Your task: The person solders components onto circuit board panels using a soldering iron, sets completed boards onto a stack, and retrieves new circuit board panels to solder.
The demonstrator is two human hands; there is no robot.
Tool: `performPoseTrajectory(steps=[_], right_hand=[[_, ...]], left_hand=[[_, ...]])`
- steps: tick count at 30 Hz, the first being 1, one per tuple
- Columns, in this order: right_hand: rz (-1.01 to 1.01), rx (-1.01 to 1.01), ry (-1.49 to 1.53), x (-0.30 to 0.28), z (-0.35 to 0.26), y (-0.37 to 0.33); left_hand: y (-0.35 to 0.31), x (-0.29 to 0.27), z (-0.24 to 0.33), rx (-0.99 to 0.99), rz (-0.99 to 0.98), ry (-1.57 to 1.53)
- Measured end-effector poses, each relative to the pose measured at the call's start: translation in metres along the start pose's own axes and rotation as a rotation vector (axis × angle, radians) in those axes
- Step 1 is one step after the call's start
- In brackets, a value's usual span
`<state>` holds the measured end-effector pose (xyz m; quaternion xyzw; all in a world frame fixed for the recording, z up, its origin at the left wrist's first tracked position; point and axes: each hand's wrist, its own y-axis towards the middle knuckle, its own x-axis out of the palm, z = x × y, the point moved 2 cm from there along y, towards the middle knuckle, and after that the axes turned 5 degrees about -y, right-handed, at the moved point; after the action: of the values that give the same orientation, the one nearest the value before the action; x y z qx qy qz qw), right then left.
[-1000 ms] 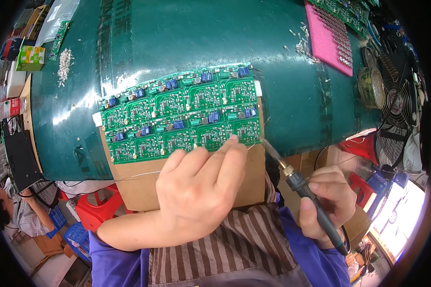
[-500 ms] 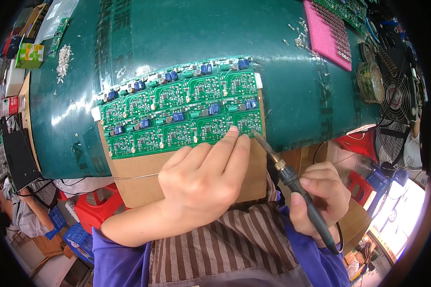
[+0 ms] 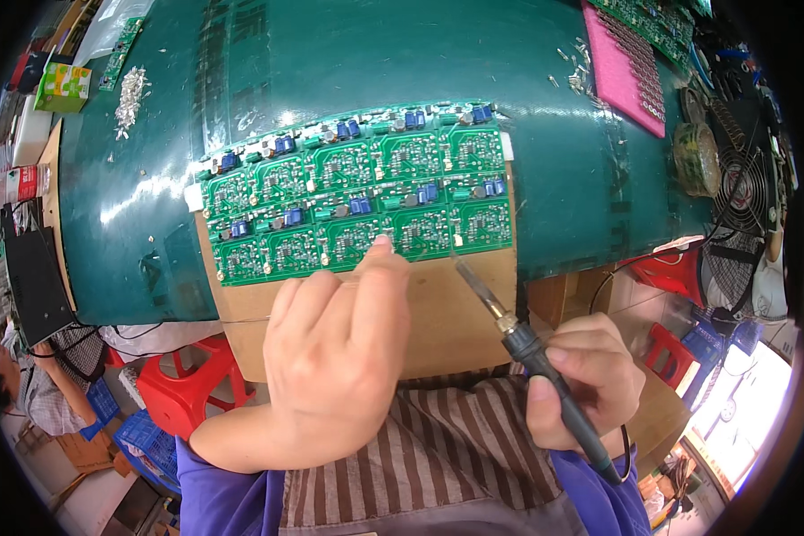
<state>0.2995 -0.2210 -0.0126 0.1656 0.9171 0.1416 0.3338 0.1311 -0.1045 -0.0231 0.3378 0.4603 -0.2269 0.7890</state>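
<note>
A green circuit board panel (image 3: 348, 234) made of several repeated sections with blue, green and dark parts lies on a brown cardboard sheet (image 3: 456, 295). My left hand (image 3: 335, 357) is curled in front of the panel, its index fingertip at the lower edge. A thin solder wire (image 3: 246, 320) runs into this hand from the left; the part inside the fingers is hidden. My right hand (image 3: 590, 380) grips a soldering iron (image 3: 545, 368) by its dark handle. The iron's tip is just below the panel's edge, near a small whitish part (image 3: 458, 239).
The panel sits at the front of a green-covered table (image 3: 402, 54). Loose small pale parts (image 3: 130, 103) lie in a heap at left. A pink foam block (image 3: 623, 71) with round parts stands far right, near tape rolls (image 3: 695, 170) and a fan (image 3: 740, 183). A red stool (image 3: 174, 375) is below left.
My left hand has drawn back and left along the panel, uncovering the small whitish part. The iron's tip has shifted left and off the board. The panel appears further right in view.
</note>
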Motion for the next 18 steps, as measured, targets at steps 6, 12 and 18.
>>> performPoseTrajectory(steps=[6,12,18], right_hand=[[-0.050,-0.024,0.009,0.013,-0.005,0.008],[-0.011,0.000,-0.055,0.012,-0.007,0.004],[-0.032,0.013,-0.050,0.015,-0.006,0.006]], left_hand=[[-0.006,0.000,-0.009,-0.007,-0.039,-0.056],[-0.008,0.002,-0.009,0.016,-0.031,-0.008],[-0.010,0.007,-0.011,0.061,0.030,0.019]])
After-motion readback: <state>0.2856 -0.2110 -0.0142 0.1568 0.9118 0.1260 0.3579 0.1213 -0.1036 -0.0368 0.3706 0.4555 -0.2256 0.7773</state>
